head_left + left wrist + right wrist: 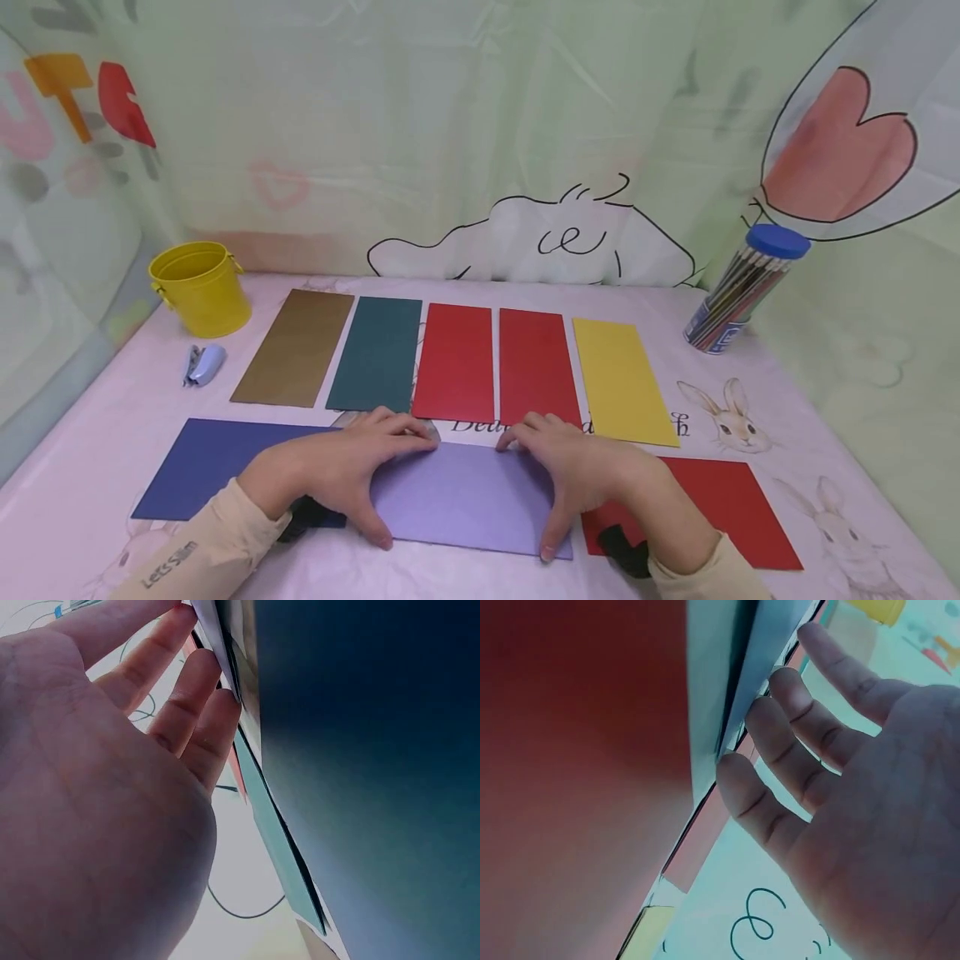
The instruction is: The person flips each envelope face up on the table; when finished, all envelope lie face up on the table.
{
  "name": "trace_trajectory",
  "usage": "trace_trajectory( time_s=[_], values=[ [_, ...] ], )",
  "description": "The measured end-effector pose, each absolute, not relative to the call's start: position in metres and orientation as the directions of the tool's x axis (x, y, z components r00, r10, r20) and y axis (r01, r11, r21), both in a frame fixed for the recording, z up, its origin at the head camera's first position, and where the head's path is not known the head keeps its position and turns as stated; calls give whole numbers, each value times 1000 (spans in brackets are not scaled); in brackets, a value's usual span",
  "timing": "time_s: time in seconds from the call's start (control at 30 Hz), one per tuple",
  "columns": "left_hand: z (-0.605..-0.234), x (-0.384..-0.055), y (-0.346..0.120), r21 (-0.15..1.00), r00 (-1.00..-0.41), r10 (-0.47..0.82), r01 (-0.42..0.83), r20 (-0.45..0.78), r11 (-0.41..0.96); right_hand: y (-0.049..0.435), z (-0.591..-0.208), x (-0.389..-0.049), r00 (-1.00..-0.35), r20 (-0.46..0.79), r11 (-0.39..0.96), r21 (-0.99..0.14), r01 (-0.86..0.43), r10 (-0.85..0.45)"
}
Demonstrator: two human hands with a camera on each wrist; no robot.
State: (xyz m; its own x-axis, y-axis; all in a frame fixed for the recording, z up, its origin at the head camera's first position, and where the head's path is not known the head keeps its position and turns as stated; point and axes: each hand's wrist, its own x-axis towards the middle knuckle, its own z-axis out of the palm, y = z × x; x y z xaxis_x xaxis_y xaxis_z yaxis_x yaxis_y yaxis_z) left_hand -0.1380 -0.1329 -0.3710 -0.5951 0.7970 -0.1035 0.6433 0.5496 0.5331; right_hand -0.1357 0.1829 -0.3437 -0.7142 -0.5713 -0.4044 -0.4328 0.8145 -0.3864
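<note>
A light purple sheet (465, 500) lies flat at the near middle of the table, between both hands. My left hand (352, 462) grips its left part, thumb at the near edge and fingertips at the far edge. Spanning the right part the same way, my right hand (573, 467) holds it between thumb and fingers. Lightly bent fingers (206, 727) meet the sheet's edge in the left wrist view, as do the right fingers (772, 742) in the other. A blue sheet (217, 462) lies under the left forearm, and a red sheet (727, 508) under the right one.
Behind stands a row: brown sheet (296, 350), dark green sheet (378, 354), two red sheets (455, 362), and a yellow sheet (626, 383). A yellow bucket (202, 296) and a light blue stapler (203, 365) are at left. A blue-lidded tube of pencils (742, 292) stands back right.
</note>
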Motion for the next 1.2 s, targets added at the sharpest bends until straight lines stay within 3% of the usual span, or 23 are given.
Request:
trace_trajectory(
  time_s=[0.23, 0.53, 0.77, 0.93, 1.2],
  values=[
    [-370, -140, -131, 538, -613, 780, 617, -130, 574, 180, -346, -133, -725, -420, 837, -323, -443, -546],
    [-371, -140, -134, 569, -610, 776, 586, -157, 576, 183, -344, -132, -703, -430, 824, -329, -461, -566],
    [-366, -143, -139, 604, -578, 807, 603, -118, 520, 198, -331, -132, -664, -419, 776, -453, -439, -620],
    [-359, -143, -143, 643, -592, 801, 578, -94, 503, 209, -322, -136, -633, -386, 714, -567, -411, -671],
    [-349, -149, -146, 804, -566, 813, 544, 138, 242, 223, -308, -143, -607, -221, 518, -770, -373, -764]
  ],
)
